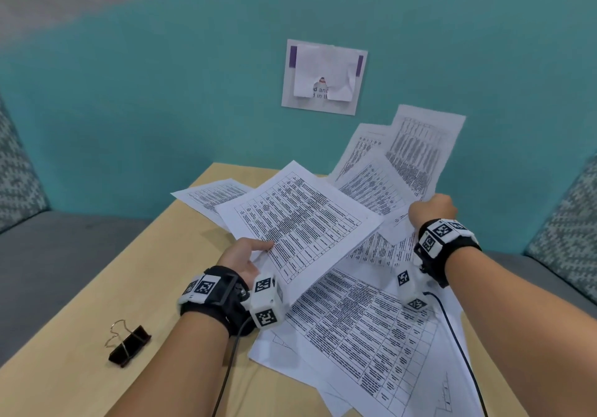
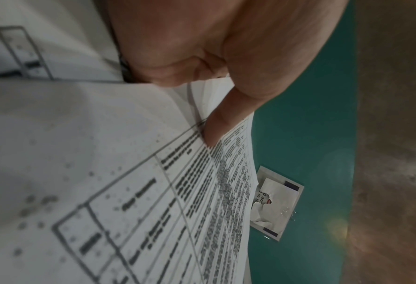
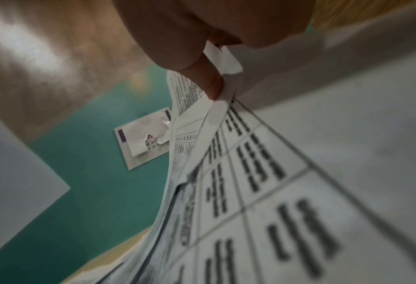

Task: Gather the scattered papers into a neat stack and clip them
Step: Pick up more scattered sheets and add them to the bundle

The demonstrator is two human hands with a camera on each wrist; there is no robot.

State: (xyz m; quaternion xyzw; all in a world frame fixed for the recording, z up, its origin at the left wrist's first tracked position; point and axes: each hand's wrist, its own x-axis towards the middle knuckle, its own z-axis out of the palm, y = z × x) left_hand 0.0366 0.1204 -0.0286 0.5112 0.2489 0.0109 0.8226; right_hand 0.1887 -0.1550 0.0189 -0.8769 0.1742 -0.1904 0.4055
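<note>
Printed table sheets are spread over the right half of the wooden table (image 1: 106, 287). My left hand (image 1: 245, 260) grips a lifted sheet (image 1: 300, 223) at its near edge, thumb (image 2: 216, 126) pressed on top. My right hand (image 1: 431, 210) pinches a raised fan of several sheets (image 1: 403, 164) that tilts up toward the wall; in the right wrist view the thumb (image 3: 209, 82) squeezes their edges (image 3: 202, 153). More sheets (image 1: 371, 336) lie flat beneath both hands. A black binder clip (image 1: 129, 345) with wire handles lies on the table to the left, apart from the papers.
A teal wall (image 1: 161, 93) rises right behind the table, with a torn white notice (image 1: 323, 76) taped to it. Grey seats with patterned cushions (image 1: 19, 171) flank the table. Black cables (image 1: 458, 345) run from both wrist cameras across the near papers.
</note>
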